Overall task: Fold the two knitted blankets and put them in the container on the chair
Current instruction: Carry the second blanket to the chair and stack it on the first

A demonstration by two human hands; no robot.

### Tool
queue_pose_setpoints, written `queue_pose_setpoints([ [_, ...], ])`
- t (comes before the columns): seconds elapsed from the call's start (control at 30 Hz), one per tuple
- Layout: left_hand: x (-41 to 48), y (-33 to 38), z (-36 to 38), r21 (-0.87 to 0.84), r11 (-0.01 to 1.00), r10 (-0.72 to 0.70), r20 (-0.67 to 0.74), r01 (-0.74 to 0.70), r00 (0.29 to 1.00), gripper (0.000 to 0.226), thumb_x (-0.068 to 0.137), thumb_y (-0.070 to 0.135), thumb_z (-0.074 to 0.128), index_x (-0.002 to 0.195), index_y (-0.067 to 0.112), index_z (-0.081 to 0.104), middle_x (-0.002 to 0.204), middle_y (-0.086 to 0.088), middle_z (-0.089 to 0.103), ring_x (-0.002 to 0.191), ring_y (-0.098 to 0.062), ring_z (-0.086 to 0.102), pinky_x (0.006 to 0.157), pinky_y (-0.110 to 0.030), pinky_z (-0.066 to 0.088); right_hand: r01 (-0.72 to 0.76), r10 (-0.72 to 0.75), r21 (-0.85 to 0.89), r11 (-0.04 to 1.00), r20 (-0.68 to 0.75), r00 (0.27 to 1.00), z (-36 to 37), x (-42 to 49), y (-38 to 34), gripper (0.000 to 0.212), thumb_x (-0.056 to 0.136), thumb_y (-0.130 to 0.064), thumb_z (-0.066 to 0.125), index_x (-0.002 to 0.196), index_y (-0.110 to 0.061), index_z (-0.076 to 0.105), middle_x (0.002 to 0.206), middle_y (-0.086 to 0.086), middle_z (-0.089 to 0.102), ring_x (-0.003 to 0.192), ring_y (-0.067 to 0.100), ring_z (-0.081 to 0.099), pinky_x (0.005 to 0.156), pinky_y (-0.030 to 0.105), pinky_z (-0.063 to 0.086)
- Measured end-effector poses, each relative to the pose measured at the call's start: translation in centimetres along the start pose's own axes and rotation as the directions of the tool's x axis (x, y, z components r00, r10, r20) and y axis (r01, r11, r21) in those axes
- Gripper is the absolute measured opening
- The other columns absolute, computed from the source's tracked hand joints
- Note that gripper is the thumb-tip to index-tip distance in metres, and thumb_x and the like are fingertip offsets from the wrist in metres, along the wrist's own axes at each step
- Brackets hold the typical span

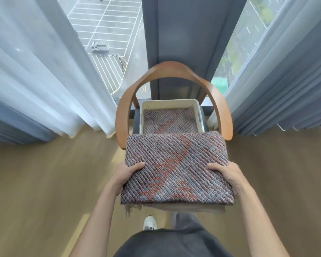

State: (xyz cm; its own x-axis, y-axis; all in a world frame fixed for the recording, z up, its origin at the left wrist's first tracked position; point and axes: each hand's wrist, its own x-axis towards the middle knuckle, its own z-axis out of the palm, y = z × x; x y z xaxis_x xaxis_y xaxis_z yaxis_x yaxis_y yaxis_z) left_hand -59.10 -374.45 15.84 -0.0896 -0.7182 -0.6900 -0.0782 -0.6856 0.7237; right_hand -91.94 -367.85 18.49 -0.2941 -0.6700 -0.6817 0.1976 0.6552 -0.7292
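A folded knitted blanket [176, 167], multicoloured with orange patches, hangs flat in front of me at waist height. My left hand [125, 176] grips its left edge, thumb on top. My right hand [228, 176] grips its right edge the same way. Beyond it stands a wooden chair [172, 68] with a curved back, and on its seat a cream perforated container [170, 104]. A second folded knitted blanket [170, 120] of the same pattern lies inside the container. The held blanket's far edge hides the container's near rim.
White sheer curtains [44, 80] hang left of the chair and grey-white curtains [278, 80] hang right, with a dark window pillar [182, 34] behind. The floor [44, 182] is light wood. My shoe [150, 222] shows below the blanket.
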Motion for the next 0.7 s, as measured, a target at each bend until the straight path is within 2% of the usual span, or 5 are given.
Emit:
queue_pose_setpoints([
  [0.07, 2.1, 1.5, 1.3, 0.019, 1.0, 0.006, -0.013, -0.006, 1.0, 0.044, 0.07, 0.024, 0.082, 0.108, 0.013, 0.063, 0.101, -0.004, 0.072, 0.089, -0.023, 0.07, 0.078, -0.037, 0.056, 0.006, -0.007, 0.004, 1.0, 0.009, 1.0, -0.5, 2.3, -1.8, 0.028, 0.067, -0.007, 0.079, 0.093, -0.006, 0.07, 0.091, 0.011, 0.074, 0.087, 0.029, 0.069, 0.085, 0.045, 0.054],
  [0.2, 5.5, 4.5, 3.7, 0.049, 0.998, 0.028, -0.058, -0.025, 0.998, 0.045, 0.068, 0.025, 0.083, 0.108, 0.016, 0.063, 0.101, -0.001, 0.072, 0.088, -0.018, 0.07, 0.072, -0.03, 0.054, 0.019, -0.018, -0.024, 1.0, 0.028, 0.999, -1.5, 6.9, -5.7, 0.026, 0.067, -0.006, 0.079, 0.092, -0.008, 0.071, 0.091, 0.009, 0.074, 0.088, 0.028, 0.069, 0.085, 0.043, 0.054],
  [0.43, 10.1, 8.1, 4.6, 0.056, 0.998, -0.02, -0.124, 0.027, 0.992, 0.052, 0.065, 0.03, 0.084, 0.11, 0.016, 0.062, 0.1, 0.0, 0.071, 0.089, -0.019, 0.069, 0.072, -0.029, 0.054, -0.009, 0.015, -0.076, 0.997, 0.079, 0.997, -1.0, 12.9, -10.0, 0.025, 0.067, -0.009, 0.079, 0.09, -0.014, 0.07, 0.091, 0.008, 0.074, 0.086, 0.027, 0.07, 0.084, 0.044, 0.054],
  [0.57, 13.4, 9.7, 4.1, 0.026, 0.997, -0.064, -0.123, 0.068, 0.99, 0.051, 0.062, 0.031, 0.086, 0.106, 0.019, 0.063, 0.095, 0.003, 0.072, 0.082, -0.015, 0.071, 0.062, -0.024, 0.053, -0.036, 0.043, -0.092, 0.995, 0.077, 0.996, 0.4, 16.0, -12.1, 0.028, 0.069, -0.008, 0.079, 0.094, -0.012, 0.069, 0.093, 0.01, 0.074, 0.087, 0.029, 0.07, 0.085, 0.046, 0.054],
  [0.7, 17.3, 11.5, 3.3, 0.029, 0.995, -0.089, -0.062, 0.091, 0.994, 0.049, 0.065, 0.031, 0.084, 0.107, 0.023, 0.06, 0.103, 0.001, 0.07, 0.092, -0.019, 0.068, 0.076, -0.033, 0.054, -0.027, 0.034, -0.124, 0.992, 0.055, 0.998, 1.9, 18.8, -14.2, 0.027, 0.071, -0.005, 0.077, 0.095, -0.012, 0.066, 0.098, 0.011, 0.072, 0.089, 0.029, 0.069, 0.086, 0.045, 0.054],
])
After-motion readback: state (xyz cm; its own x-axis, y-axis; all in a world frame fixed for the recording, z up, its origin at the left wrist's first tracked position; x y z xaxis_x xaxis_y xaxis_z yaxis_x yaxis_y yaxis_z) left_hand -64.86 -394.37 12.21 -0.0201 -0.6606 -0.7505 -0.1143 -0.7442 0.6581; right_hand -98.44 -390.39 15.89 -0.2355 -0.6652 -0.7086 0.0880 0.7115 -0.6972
